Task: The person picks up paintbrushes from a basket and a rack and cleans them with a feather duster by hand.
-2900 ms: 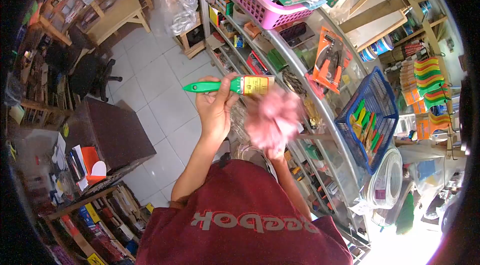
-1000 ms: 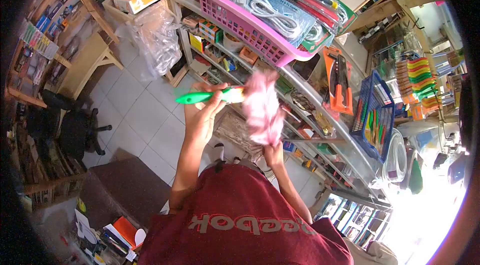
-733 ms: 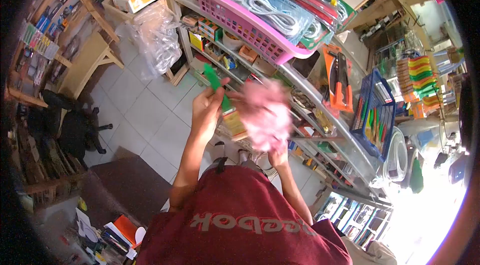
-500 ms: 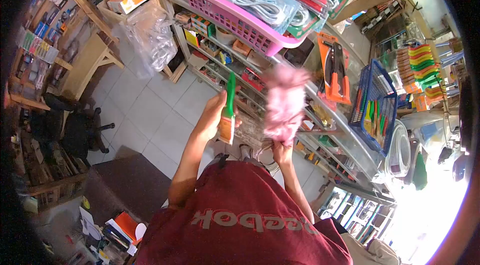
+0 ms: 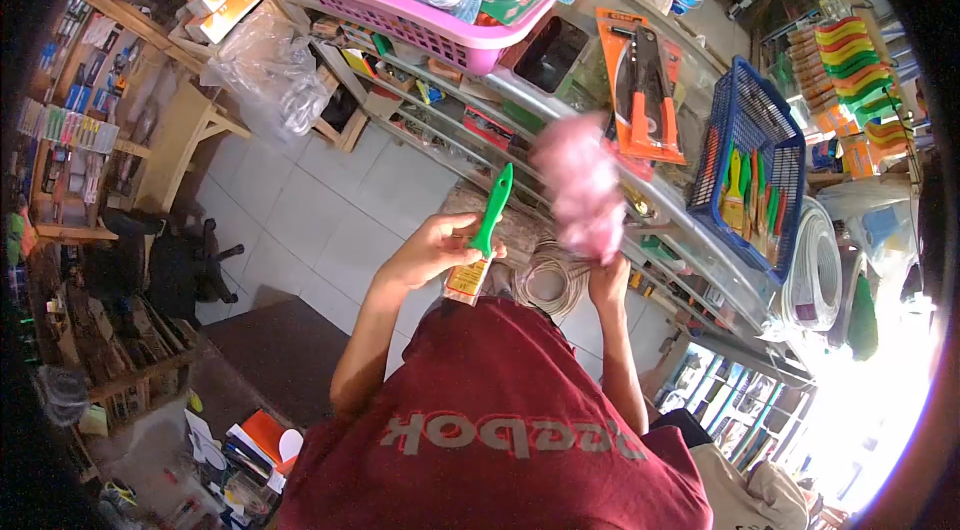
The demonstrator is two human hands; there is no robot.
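Observation:
My left hand (image 5: pixel 430 252) is closed around a paintbrush (image 5: pixel 492 215) with a green handle. The brush tilts, handle up, with its labelled bristle end pointing down toward my shirt. In my right hand (image 5: pixel 608 287) is a fluffy pink duster (image 5: pixel 580 188), gripped at its lower end and smeared by motion. The duster's head is over the front edge of the glass counter (image 5: pixel 680 230); I cannot tell whether it touches. A blue basket (image 5: pixel 785 115) on the counter, right of the duster, holds several more paintbrushes (image 5: pixel 737 188).
A pink basket (image 5: pixel 400 27) of packaged cables stands on the counter. Near it lie a dark phone (image 5: pixel 552 54) and a packaged orange-handled tool (image 5: pixel 640 100). A cable coil (image 5: pixel 548 280) lies below, and a white coil (image 5: pixel 812 265) sits at right. An office chair (image 5: pixel 165 255) stands left.
The paintbrush has shifted slightly right and now leans more, its label turned into view. The duster has swung, its top now tilting left. My head view has shifted, moving the baskets left and up.

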